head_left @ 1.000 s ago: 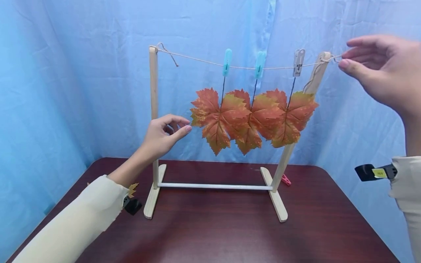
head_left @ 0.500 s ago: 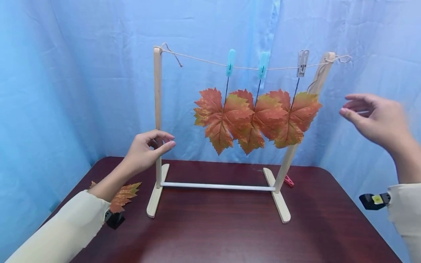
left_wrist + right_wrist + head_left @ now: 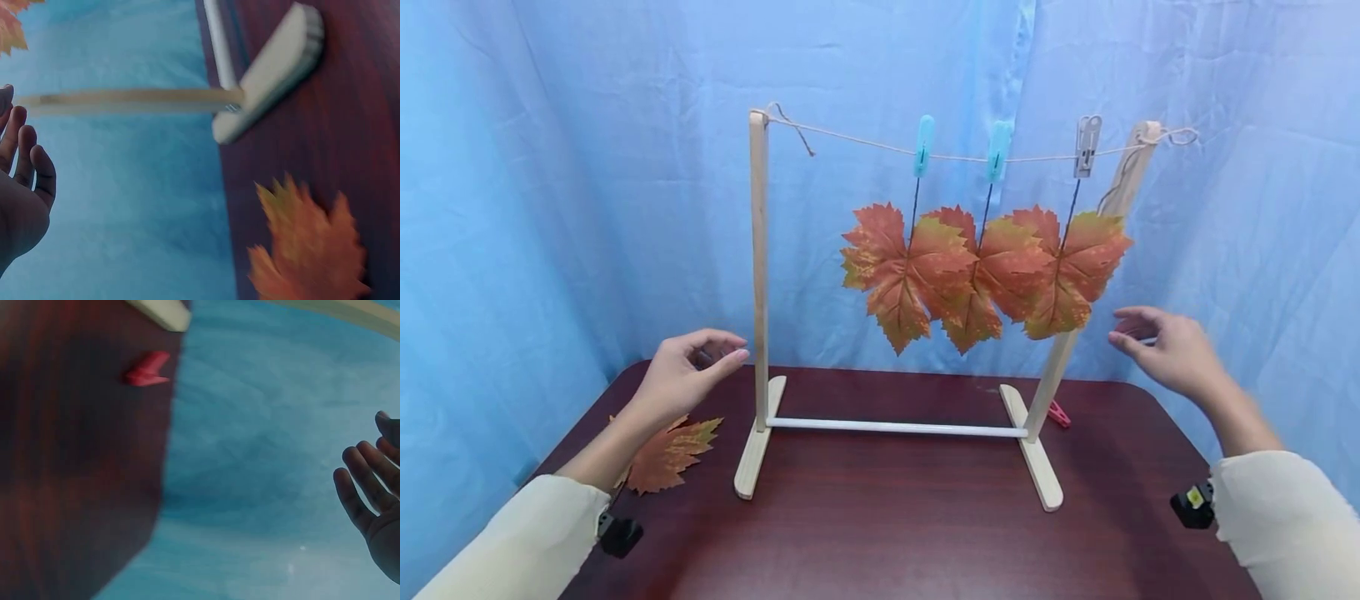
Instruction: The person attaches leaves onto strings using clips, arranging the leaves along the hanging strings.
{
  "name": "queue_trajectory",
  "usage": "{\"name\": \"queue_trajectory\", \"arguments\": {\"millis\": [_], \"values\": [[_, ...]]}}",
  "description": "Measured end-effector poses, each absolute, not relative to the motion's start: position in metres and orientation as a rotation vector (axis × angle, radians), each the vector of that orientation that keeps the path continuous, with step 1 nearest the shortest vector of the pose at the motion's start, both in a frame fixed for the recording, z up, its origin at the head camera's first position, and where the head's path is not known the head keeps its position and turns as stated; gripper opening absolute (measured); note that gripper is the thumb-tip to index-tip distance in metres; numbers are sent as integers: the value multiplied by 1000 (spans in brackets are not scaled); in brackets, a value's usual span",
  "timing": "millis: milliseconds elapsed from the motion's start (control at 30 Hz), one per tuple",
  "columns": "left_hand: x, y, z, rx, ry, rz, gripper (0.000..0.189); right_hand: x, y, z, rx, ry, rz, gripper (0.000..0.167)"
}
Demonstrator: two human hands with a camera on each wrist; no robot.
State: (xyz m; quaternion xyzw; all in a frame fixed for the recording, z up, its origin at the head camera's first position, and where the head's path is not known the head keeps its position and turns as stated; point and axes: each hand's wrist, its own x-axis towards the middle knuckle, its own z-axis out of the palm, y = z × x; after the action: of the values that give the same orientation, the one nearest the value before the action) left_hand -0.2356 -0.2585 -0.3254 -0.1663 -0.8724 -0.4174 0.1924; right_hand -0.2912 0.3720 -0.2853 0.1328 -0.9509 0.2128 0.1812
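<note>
Three orange autumn leaves hang by dark stems from a string on a wooden frame. The left leaf and the middle leaf are held by turquoise clothespins, the right leaf by a grey clothespin. My left hand is in the air left of the frame, fingers relaxed and holding nothing. Below it a loose leaf lies on the table, partly behind my forearm. My right hand hovers right of the frame with loose fingers and nothing in them. A red clothespin lies beyond the frame's right foot.
The dark red table carries the frame on two wooden feet, the left foot and the right foot. A white rod joins them low down. Blue curtains surround the table.
My right hand has come away from the string's right end, moving down and then left. My left hand has moved down and left from the left leaf, uncovering more of the loose leaf.
</note>
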Motion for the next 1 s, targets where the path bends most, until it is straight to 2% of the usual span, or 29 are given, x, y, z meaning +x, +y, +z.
{"name": "queue_trajectory", "arguments": {"millis": [300,600,733,900,1000], "values": [[-227,-313,-359,-351,-2601,-1163,28,-307,360,-349,451,-2798,689,41],[-217,-368,-386,-440,-2769,-1115,17,-321,361,-404,390,-2905,712,36],[-211,-388,-396,-555,-2886,-1072,14,-322,362,-420,351,-2929,736,38],[-207,-410,-406,-785,-2958,-1203,13,-323,360,-432,310,-2927,779,43],[-205,-420,-410,-832,-2970,-1292,14,-325,357,-436,292,-2920,798,44]]}}
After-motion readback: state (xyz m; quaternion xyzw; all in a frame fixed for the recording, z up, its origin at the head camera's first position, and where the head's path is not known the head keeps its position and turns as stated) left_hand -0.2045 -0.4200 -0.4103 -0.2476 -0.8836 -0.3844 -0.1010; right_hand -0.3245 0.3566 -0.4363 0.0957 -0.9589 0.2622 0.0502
